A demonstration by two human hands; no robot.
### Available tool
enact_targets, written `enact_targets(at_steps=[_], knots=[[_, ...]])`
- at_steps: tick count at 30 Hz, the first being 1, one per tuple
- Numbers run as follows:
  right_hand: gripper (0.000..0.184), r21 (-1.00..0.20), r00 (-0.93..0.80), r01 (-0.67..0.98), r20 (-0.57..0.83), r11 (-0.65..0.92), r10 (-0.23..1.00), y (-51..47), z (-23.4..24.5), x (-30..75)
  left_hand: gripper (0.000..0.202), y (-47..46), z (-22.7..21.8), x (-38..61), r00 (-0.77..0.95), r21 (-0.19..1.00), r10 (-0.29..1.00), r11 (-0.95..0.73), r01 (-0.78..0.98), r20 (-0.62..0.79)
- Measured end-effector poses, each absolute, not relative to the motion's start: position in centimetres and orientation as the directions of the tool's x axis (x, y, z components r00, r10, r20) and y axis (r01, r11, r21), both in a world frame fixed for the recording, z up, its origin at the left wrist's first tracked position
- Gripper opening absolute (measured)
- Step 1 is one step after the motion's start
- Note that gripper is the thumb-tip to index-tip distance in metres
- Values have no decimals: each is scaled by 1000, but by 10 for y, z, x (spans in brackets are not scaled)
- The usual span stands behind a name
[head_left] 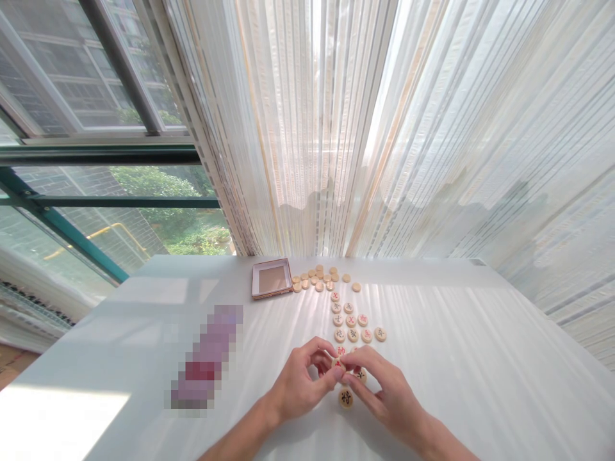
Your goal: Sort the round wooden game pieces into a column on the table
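Observation:
Both hands meet over the near part of several rows of round wooden Chinese chess pieces. Between my left hand (307,372) and my right hand (382,387) is a Chinese chess piece with a red character (337,364); the left thumb and fingers pinch it, and the right fingertips press at its right side. Just below the fingers lies a piece with a black character (346,397). Another black-marked piece (361,376) is partly covered by my right hand. Beyond the fingers, a red-marked piece (341,350) shows in part.
Farther rows of face-up pieces include a black-marked one (380,333) and a red-marked one (363,319). Several loose pieces (319,278) lie beside an open shallow box (271,296) at the back. A pixelated purple item (211,352) rests on the white table (456,346). Curtains hang behind.

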State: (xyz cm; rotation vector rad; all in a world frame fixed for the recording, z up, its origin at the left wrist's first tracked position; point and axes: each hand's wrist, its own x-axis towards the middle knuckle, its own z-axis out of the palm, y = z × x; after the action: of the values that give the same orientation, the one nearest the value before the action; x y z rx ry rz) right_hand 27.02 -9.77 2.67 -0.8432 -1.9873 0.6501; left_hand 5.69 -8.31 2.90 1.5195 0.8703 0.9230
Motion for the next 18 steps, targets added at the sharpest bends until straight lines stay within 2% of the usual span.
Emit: enact_targets(at_steps=[18], knots=[[20, -682, -416, 339, 510, 648, 753, -98, 34, 269, 28, -83, 30, 57, 411, 991, 906, -127, 46, 97]])
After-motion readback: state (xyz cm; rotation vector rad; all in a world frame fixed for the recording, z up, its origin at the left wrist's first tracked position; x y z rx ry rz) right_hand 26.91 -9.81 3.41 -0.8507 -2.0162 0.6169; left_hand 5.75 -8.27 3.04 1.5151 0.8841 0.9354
